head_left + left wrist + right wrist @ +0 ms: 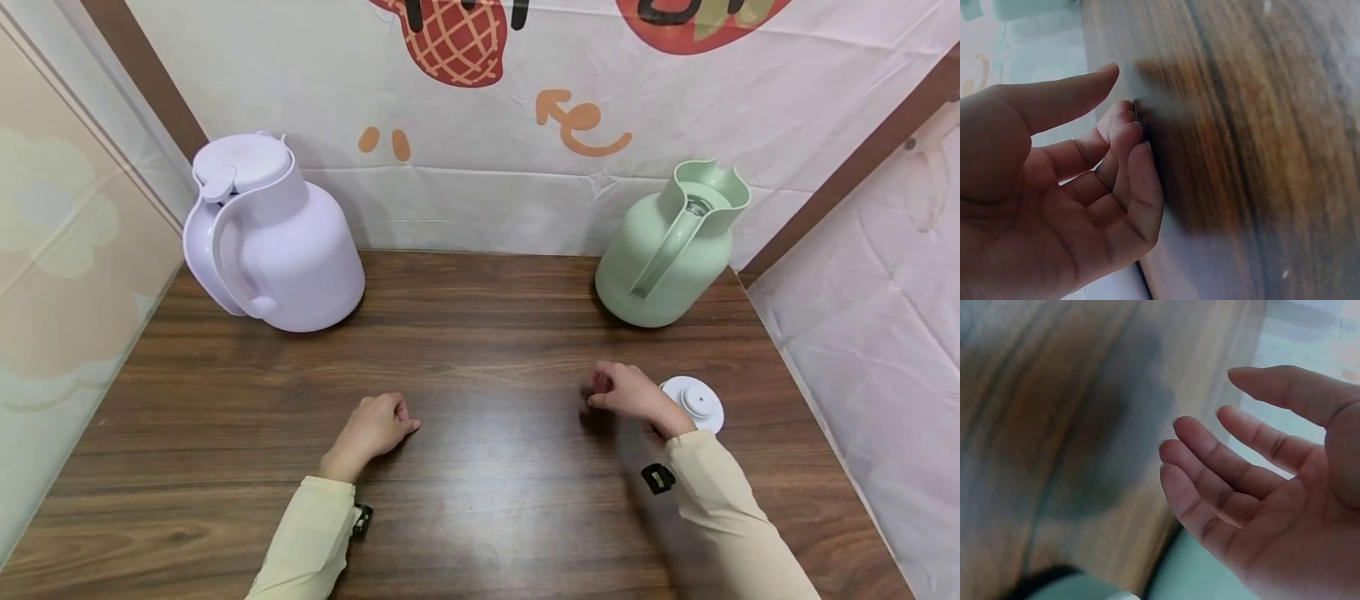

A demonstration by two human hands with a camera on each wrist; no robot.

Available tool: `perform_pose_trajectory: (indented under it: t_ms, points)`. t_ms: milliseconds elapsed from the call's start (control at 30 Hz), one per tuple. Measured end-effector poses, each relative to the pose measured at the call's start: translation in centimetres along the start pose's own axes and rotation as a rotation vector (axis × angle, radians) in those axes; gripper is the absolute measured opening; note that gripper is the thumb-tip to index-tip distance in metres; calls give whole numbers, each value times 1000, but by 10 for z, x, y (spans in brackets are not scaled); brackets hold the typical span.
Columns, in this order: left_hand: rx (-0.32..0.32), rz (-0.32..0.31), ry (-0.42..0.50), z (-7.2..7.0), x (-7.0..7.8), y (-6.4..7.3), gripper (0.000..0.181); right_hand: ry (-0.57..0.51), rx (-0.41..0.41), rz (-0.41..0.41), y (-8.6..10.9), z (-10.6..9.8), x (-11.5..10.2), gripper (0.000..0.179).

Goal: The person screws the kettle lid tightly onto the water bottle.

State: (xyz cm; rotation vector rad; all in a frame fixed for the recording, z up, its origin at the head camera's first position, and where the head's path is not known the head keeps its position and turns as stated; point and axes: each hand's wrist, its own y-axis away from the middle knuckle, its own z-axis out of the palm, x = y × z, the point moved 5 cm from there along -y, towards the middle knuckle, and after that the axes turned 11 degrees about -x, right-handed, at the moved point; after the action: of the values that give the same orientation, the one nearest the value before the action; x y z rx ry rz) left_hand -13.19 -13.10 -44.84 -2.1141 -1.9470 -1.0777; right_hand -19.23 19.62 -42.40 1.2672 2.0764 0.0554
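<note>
My left hand point(373, 427) rests on the wooden table, its fingers loosely curled and holding nothing. In the left wrist view the fingers point(1144, 178) touch the tabletop. My right hand point(630, 392) hovers over the table at the right with a relaxed bend in its fingers point(1210, 500); nothing is in it. Just beside that wrist lies a round white stopper point(703, 402), partly hidden by the forearm. Behind the right hand stands a pale green thermos jug point(652, 258), upright, its top uncovered. A lilac thermos jug point(315, 250), lid on, stands upright at the back left.
The wooden table point(480, 333) meets a printed cloth wall point(480, 208) at the back. More cloth panels point(862, 292) border the left and right sides. Dark straps point(658, 478) sit at both wrists.
</note>
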Motion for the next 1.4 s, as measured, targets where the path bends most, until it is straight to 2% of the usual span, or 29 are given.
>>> perform_pose_trajectory:
  t_ms: [367,567,900,1133,1400]
  points:
    - [2,6,0,1,-1,0,25,25,96,7,11,-31,2,10]
    - [8,15,-14,0,-1,-1,24,4,148,47,17,-44,5,8]
    - [24,36,-4,0,-1,2,23,-34,357,123,30,-73,6,19]
    - [38,46,1,1,-1,1,24,-90,431,130,31,-86,8,30]
    - [44,53,11,1,-2,1,24,-109,486,127,26,-94,8,29]
